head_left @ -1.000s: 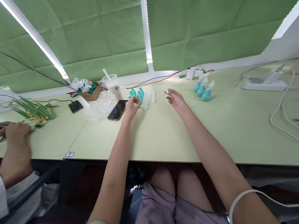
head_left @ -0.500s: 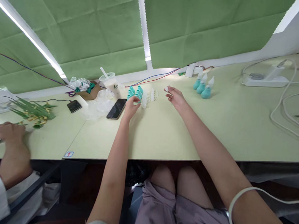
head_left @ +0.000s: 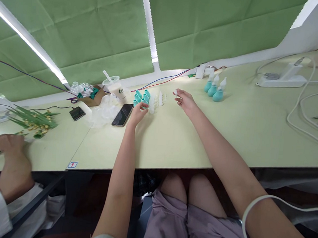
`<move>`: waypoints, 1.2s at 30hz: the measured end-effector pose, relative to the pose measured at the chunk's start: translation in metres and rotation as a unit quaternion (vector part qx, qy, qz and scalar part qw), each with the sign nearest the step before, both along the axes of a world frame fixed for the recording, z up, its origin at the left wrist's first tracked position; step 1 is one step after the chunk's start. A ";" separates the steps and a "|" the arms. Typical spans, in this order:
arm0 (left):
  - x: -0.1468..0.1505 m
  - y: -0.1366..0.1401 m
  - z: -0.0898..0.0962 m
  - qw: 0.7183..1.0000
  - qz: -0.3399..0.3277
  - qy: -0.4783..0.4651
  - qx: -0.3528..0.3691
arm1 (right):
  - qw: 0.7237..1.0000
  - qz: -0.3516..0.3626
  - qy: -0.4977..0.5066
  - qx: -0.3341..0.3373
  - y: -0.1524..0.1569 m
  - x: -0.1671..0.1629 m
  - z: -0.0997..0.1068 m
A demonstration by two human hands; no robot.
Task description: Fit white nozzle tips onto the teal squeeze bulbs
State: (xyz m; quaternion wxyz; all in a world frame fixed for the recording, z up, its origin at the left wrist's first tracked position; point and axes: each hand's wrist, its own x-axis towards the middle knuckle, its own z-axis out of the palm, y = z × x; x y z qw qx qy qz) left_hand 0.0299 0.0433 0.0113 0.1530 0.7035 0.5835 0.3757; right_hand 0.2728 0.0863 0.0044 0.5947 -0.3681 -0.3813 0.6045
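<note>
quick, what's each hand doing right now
Left hand: fingers closed on one of the teal rubber bulbs in the cluster.
Right hand: pinching a small white plastic tip at its fingertips, above the pale green table.

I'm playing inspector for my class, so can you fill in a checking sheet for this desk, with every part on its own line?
Surface: pale green table, two tops joined side by side.
Job's things: loose teal bulbs and white nozzles grouped together; three finished teal bulbs with nozzles standing apart.
Clutter: phone, second phone, drink cup, crumpled plastic bags, green stems.
Hands: left hand touches the loose bulbs; right hand pinches a small white piece; a co-worker's hands rest by the stems.
Cables: white power strip with white cords; red and blue wires.
Surroundings: green cloth backdrop, light bar.
</note>
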 end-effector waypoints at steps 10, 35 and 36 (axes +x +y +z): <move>0.013 0.005 -0.008 0.998 0.020 0.041 0.048 | 1.000 -0.007 -0.025 0.004 0.002 0.000 -0.002; 0.048 -0.004 -0.005 0.994 -0.006 -0.103 0.029 | 0.964 0.077 -0.191 0.170 -0.020 -0.024 0.007; 0.049 -0.005 -0.005 0.995 -0.002 -0.099 0.030 | 0.962 0.074 -0.203 0.166 -0.021 -0.024 0.008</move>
